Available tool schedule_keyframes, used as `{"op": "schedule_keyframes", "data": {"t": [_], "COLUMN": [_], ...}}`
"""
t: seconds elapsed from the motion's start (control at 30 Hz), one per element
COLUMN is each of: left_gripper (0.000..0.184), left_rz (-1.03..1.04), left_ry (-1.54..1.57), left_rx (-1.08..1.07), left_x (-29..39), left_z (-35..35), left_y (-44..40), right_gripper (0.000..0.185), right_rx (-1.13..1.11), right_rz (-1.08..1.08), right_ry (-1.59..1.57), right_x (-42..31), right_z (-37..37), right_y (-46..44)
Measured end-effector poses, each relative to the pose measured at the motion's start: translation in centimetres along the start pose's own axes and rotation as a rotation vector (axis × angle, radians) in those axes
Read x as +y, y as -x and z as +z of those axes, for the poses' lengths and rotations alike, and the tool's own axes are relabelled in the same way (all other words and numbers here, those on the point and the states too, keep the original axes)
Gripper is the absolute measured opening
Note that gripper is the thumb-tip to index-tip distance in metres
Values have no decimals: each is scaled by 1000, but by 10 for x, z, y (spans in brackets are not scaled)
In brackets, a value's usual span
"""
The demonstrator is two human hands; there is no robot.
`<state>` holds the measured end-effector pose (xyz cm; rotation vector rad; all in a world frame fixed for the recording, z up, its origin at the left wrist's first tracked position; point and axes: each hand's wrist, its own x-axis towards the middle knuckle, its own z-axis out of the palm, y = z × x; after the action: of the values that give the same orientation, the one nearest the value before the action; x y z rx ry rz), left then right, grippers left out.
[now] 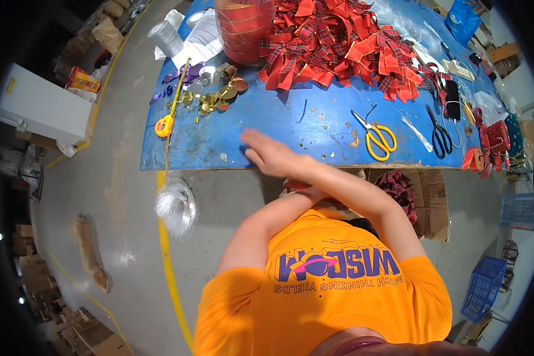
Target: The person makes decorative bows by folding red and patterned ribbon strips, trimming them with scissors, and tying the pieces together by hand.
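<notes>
My right hand (270,155) reaches across my body over the near edge of the blue table (219,142). Its fingers are stretched out, a little smeared by motion, with the thumb apart and nothing in them. My left forearm (285,213) passes under the right one, which hides most of the left hand; its fingers do not show. A bit of red material (296,185) shows near there, too covered to name. To the right of my right hand lie yellow-handled scissors (381,142), and farther right black-handled scissors (441,139).
A heap of red plaid bows (338,44) lies at the back beside a roll of red ribbon (244,29). At the left are a tape measure (164,126) and gold discs (216,101). Below the table edge stands a cardboard box (430,204); a dog (90,252) lies on the floor.
</notes>
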<state>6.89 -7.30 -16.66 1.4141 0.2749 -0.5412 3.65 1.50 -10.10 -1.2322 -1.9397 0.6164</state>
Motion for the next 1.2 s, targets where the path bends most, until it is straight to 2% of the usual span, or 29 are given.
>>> {"op": "schedule_keyframes", "data": {"t": [0.03, 0.13, 0.23, 0.33, 0.43, 0.5, 0.6, 0.7, 0.73, 0.8, 0.87, 0.97, 1.1, 1.2], "left_gripper": [32, 32, 32, 32, 31, 31, 31, 31, 31, 31, 31, 31, 30, 28], "left_rz": [-4, -10, -18, -13, -22, -19, -6, 6, 15, 26, 38, 52, 33, 129], "left_ry": [1, 12, 16, 30, 33, 33, 47, 47, 48, 43, 51, 26, -88, 85], "left_rx": [4, 11, 6, 4, 1, 2, -3, -1, -4, 1, 2, 1, 21, -20], "left_x": [0, 0, 2, 3, 2, 2, 3, 2, 4, 4, 2, 22, 36, -34], "left_z": [0, 2, 3, 1, 0, -2, -3, -7, -7, -9, -11, -13, -18, -22], "left_y": [1, 4, 6, 8, 9, 7, 8, 4, 4, -1, -9, 0, 14, -39], "right_gripper": [44, 43, 37, 34, 37, 45, 53, 52, 46, 35, 31, 40, 46, 47], "right_rx": [102, 102, -514, -662, -94, 141, 183, -108, -366, -414, -58, 138, 124, 178], "right_rz": [-41, -44, -82, -55, -50, 7, 202, 47, 320, 241, -31, -51, -7, -16], "right_ry": [109, 351, -305, -423, -125, 125, 594, 129, -366, -443, -83, 308, 499, 591], "right_x": [12, 12, -41, -77, -42, -16, -18, -22, -50, -62, -29, 29, 57, 65], "right_z": [10, 23, 9, -14, -16, -35, -55, -50, -64, -65, -46, -32, -13, 0], "right_y": [-13, -37, -17, 0, 17, 35, 62, 70, 53, 31, 0, -50, -89, -105]}}
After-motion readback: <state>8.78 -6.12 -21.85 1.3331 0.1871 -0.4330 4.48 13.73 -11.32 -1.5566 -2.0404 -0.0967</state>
